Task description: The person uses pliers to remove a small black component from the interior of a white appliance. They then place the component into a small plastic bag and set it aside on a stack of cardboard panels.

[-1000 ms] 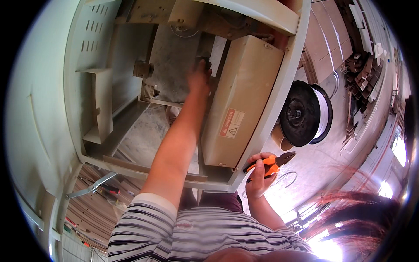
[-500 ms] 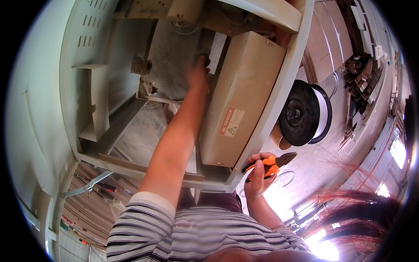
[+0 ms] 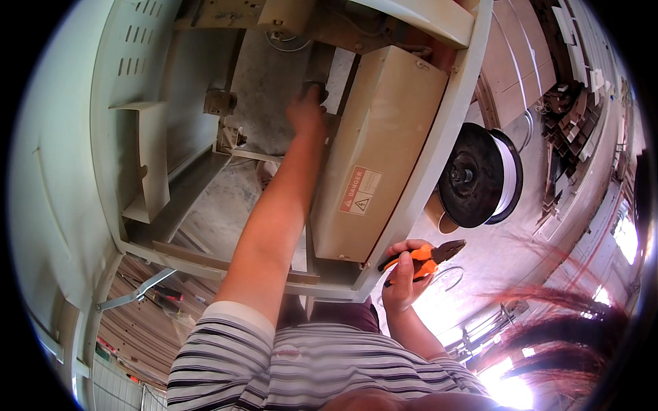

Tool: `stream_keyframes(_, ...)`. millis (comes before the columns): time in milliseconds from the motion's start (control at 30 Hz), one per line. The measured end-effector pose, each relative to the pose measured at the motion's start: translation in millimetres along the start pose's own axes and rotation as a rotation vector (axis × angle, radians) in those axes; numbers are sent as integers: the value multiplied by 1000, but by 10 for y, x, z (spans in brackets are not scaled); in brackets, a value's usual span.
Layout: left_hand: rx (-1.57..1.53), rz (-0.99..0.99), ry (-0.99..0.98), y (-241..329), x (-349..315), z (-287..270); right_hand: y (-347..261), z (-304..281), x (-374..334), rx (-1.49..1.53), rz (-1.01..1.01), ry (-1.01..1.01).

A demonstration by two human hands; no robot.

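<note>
Inside an open cream metal machine frame [image 3: 469, 96], my left arm stretches far in. My left hand [image 3: 305, 111] is closed at a small dark rounded part [image 3: 317, 90] beside an upright bar; its kind cannot be made out, and the fingers are partly hidden. Outside the frame's near right corner, my right hand [image 3: 403, 284] grips a pair of pliers [image 3: 425, 262] with orange and black handles. Their dark jaws point up and to the right, touching nothing. Between my two hands sits a long beige metal box [image 3: 377, 151] with a red and white warning label [image 3: 361, 190].
A black spool [image 3: 473, 175] wound with white strip stands on the floor right of the frame. Beyond it are cardboard [image 3: 517, 61] and a pile of brown offcuts [image 3: 572, 123]. A bent metal bracket [image 3: 147, 164] juts inward at left. A hinged stay [image 3: 140, 291] crosses the lower left.
My left hand stays at the dark part, shifted only slightly, and is less blurred now. My right hand keeps the pliers in nearly the same spot.
</note>
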State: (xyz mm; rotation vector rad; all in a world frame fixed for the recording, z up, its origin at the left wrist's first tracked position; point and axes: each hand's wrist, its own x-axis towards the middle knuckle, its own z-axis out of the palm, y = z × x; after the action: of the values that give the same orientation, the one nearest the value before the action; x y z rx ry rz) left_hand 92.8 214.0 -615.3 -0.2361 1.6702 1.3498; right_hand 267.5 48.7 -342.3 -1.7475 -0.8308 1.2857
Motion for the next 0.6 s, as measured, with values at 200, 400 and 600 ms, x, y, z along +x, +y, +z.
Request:
stream_keyframes(200,-131,-17,-60,11,-33,21,27,-19,4,-4,-6,4)
stream_keyframes(400,-124,35,-94,-82,42,-31,26,-18,-2,-18,-1,21)
stream_keyframes(600,-139,-35,-68,-124,85,-23,33,-7,0,12,-7,24)
